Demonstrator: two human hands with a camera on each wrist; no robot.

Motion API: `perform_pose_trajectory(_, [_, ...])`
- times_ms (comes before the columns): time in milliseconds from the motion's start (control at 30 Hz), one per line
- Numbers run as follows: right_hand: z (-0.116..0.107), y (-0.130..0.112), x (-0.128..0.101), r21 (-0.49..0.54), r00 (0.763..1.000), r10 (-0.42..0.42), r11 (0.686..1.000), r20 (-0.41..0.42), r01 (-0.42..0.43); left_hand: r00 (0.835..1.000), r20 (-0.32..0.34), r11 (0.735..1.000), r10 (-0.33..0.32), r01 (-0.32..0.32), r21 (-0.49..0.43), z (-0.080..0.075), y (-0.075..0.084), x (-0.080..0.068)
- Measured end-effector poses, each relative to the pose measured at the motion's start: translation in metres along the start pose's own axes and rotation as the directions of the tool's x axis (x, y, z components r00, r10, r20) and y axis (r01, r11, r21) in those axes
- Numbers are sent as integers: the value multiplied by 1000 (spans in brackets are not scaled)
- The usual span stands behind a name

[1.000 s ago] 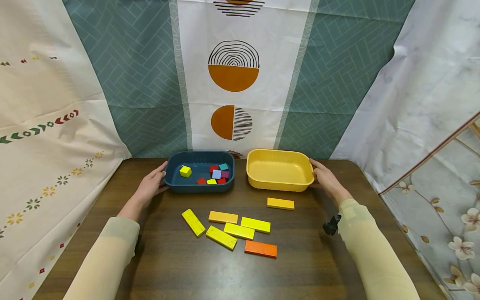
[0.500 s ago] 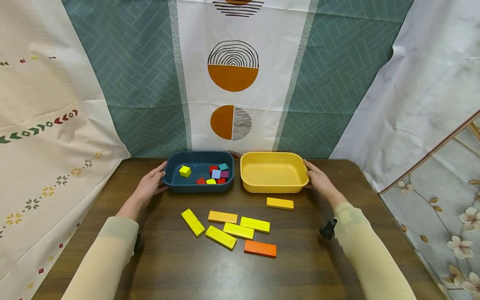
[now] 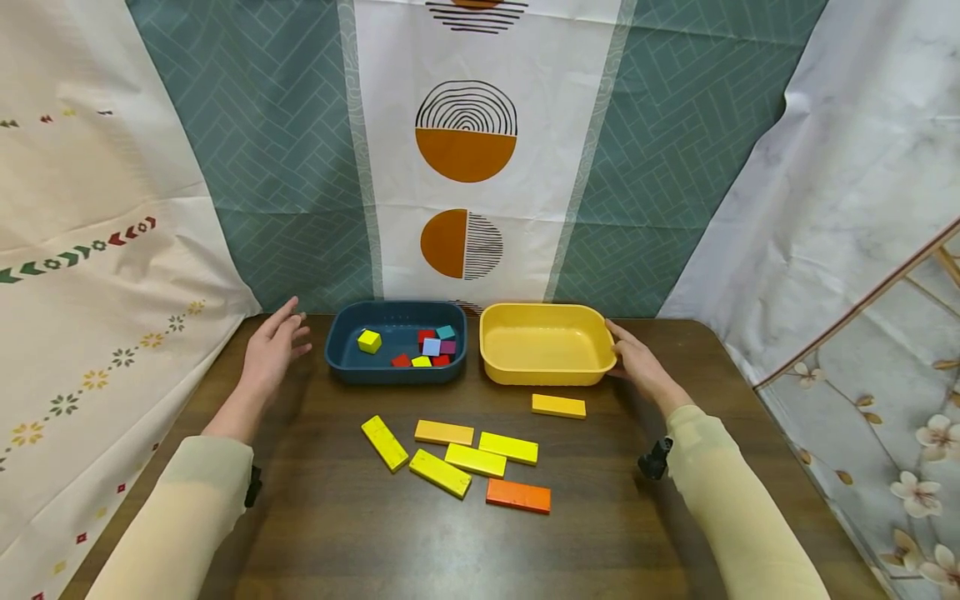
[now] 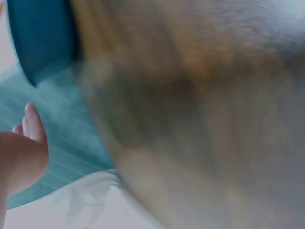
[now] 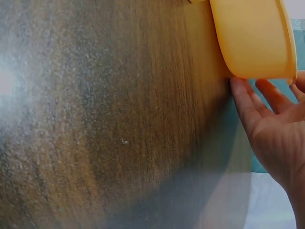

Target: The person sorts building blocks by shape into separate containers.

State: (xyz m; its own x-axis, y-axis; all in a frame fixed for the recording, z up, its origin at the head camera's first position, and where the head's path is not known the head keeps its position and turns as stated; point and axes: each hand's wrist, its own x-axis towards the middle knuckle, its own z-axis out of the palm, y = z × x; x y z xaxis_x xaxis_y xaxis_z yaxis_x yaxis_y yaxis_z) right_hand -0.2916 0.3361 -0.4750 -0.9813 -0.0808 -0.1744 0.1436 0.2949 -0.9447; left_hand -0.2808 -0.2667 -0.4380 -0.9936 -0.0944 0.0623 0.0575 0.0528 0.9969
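A dark blue tray [image 3: 340, 364] with several small coloured cubes, one a yellow cube [image 3: 369, 341], stands at the table's back beside an empty yellow tray [image 3: 545, 372]. My left hand [image 3: 276, 350] hovers open to the left of the blue tray, clear of it. My right hand [image 3: 633, 358] rests with straight fingers against the yellow tray's right end; the right wrist view shows the fingers [image 5: 248, 102] touching the yellow tray [image 5: 252, 38]. The left wrist view is blurred, showing the blue tray [image 4: 40, 38] and fingertips [image 4: 31, 124].
Several flat yellow and orange blocks lie on the brown table [image 3: 600, 533] in front of the trays, among them a yellow block [image 3: 386, 443], an orange-red block [image 3: 518, 497] and a lone one [image 3: 558, 406]. Patterned cloths hang behind and at both sides.
My left hand has let go of the blue tray and lifted away to the left. The yellow tray slid left until it stands against the blue one, with my right hand following it.
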Motion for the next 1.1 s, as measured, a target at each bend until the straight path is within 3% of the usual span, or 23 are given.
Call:
perform_pose_trajectory(167, [0,-2,-3,-1,1000,12,1000,0,-12,987,-5,987,158,-158,-11,11,23,-9])
perform_pose_trajectory(267, [0,-2,-4,-1,1000,7,1000,2,-7,969,51,967,242,-245,68,21,28,-12])
perform_pose_trajectory(367, [-1,-2,-4,-9,1000,-5,1000,7,5,948,142,942,285,-305,141,33,32,-17])
perform_pose_trajectory(600, [-3,-1,-3,-5,999,-30,1000,29,30,909,328,927,258,-328,181,63,42,-37])
perform_pose_trajectory(800, [-4,1,-3,-6,999,-29,1000,33,29,863,459,917,210,-336,212,89,48,-57])
perform_pose_trajectory(1100, [-5,1,-2,14,999,-28,1000,40,28,784,600,848,157,-418,325,122,50,-84])
